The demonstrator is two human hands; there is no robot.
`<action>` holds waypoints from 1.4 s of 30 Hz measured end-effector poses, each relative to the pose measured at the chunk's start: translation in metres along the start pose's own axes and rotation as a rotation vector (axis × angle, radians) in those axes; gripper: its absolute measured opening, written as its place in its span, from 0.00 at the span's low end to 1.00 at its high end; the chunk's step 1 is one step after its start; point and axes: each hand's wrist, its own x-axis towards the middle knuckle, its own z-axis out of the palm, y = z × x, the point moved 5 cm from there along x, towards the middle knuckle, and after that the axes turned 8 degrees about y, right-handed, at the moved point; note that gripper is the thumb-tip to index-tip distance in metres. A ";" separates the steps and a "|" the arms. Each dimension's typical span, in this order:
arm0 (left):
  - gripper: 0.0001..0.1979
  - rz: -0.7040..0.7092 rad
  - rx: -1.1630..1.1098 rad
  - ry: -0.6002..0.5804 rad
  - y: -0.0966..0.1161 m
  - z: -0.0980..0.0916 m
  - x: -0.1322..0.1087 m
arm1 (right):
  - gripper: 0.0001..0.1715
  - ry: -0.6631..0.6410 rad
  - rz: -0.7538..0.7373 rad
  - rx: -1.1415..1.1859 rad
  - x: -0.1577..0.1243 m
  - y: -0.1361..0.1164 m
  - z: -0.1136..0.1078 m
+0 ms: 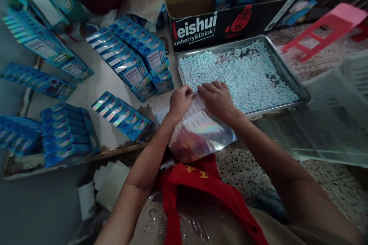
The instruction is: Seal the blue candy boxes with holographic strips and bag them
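A shiny rainbow-reflecting sticker sheet (208,136) with rows of pale strips lies at the table's front edge, its near part jutting over my lap. My left hand (180,102) is closed in a pinch at the sheet's far left edge. Curled over the far right part of the same sheet is my right hand (217,99), fingers bent; its fingertips are partly hidden. Just beyond both hands, small pale blue candies (230,78) fill a metal tray (291,69). Left of my left hand, a row of small blue candy packs (122,115) stands on the table.
More blue packs (126,61) stand stacked at the middle left, others (67,132) near the left edge. A black cardboard box (212,26) stands behind the tray. A bowl (103,4) holds blue-wrapped pieces. Right are a translucent crate (330,122) and a pink stool (324,26).
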 end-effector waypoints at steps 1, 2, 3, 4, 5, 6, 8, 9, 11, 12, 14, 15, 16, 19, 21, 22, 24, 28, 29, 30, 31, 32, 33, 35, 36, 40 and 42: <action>0.10 -0.027 -0.039 -0.020 -0.003 0.000 0.002 | 0.25 -0.005 -0.023 0.005 -0.004 -0.002 0.001; 0.10 -0.052 -0.076 -0.038 -0.006 0.000 0.003 | 0.27 -0.008 -0.041 0.016 -0.008 -0.003 0.002; 0.09 -0.073 -0.107 -0.052 -0.010 -0.001 0.004 | 0.27 -0.011 -0.054 0.033 -0.013 -0.004 0.003; 0.09 -0.089 -0.129 -0.063 -0.013 -0.002 0.004 | 0.27 -0.014 -0.063 0.055 -0.019 -0.005 0.004; 0.08 -0.097 -0.139 -0.070 -0.015 -0.003 0.004 | 0.27 -0.015 -0.070 0.080 -0.023 -0.006 0.004; 0.08 -0.101 -0.132 -0.072 -0.017 -0.004 0.003 | 0.25 -0.013 -0.069 0.106 -0.028 -0.006 0.004; 0.08 -0.097 -0.063 -0.066 -0.018 -0.005 0.001 | 0.22 0.007 -0.044 0.139 -0.035 -0.007 0.000; 0.08 -0.089 -0.007 -0.052 -0.018 -0.005 0.000 | 0.19 0.024 -0.022 0.137 -0.037 -0.008 -0.005; 0.09 -0.069 0.110 0.000 -0.016 -0.004 0.000 | 0.15 0.074 0.029 0.094 -0.041 -0.011 -0.020; 0.10 -0.062 0.154 0.023 -0.014 -0.002 0.000 | 0.15 0.104 0.045 0.067 -0.043 -0.014 -0.030; 0.11 -0.052 0.197 0.060 -0.012 0.000 -0.001 | 0.16 0.164 0.077 0.065 -0.045 -0.022 -0.055; 0.11 -0.035 0.194 0.086 -0.010 0.000 -0.002 | 0.15 0.196 0.107 0.100 -0.045 -0.027 -0.068; 0.11 -0.007 0.171 0.125 -0.007 -0.002 -0.004 | 0.14 0.223 0.150 0.157 -0.044 -0.031 -0.081; 0.07 0.032 -0.065 0.255 0.001 -0.018 -0.021 | 0.09 0.245 0.354 0.387 -0.036 -0.039 -0.107; 0.10 -0.071 -0.338 0.220 0.000 -0.029 -0.039 | 0.12 0.217 0.468 0.531 -0.027 -0.042 -0.111; 0.17 -0.150 -0.472 0.159 -0.001 -0.033 -0.049 | 0.13 0.197 0.503 0.589 -0.022 -0.044 -0.110; 0.27 -0.287 -0.681 0.032 -0.002 -0.039 -0.069 | 0.15 0.166 0.533 0.679 -0.013 -0.048 -0.104; 0.31 -0.391 -0.845 0.026 -0.002 -0.056 -0.101 | 0.16 0.093 0.559 0.787 -0.006 -0.057 -0.092; 0.30 -0.401 -0.854 0.055 -0.001 -0.060 -0.108 | 0.16 0.074 0.572 0.804 -0.007 -0.060 -0.091; 0.29 -0.412 -0.855 0.078 -0.001 -0.065 -0.116 | 0.16 0.054 0.586 0.822 -0.008 -0.064 -0.091; 0.27 -0.425 -0.850 0.090 -0.001 -0.071 -0.125 | 0.17 0.032 0.601 0.844 -0.009 -0.069 -0.090; 0.26 -0.438 -0.843 0.096 -0.001 -0.078 -0.135 | 0.17 0.007 0.613 0.869 -0.010 -0.075 -0.088; 0.25 -0.453 -0.832 0.098 -0.002 -0.087 -0.146 | 0.17 -0.024 0.618 0.893 -0.009 -0.083 -0.085; 0.22 -0.488 -0.799 0.136 -0.008 -0.109 -0.167 | 0.18 -0.103 0.590 0.931 -0.004 -0.105 -0.075; 0.21 -0.504 -0.778 0.180 -0.013 -0.123 -0.177 | 0.18 -0.147 0.560 0.942 0.001 -0.119 -0.069; 0.18 -0.530 -0.629 0.383 -0.042 -0.183 -0.202 | 0.17 -0.307 0.408 0.943 0.027 -0.181 -0.035; 0.17 -0.522 -0.555 0.420 -0.058 -0.204 -0.202 | 0.15 -0.332 0.364 0.933 0.041 -0.203 -0.018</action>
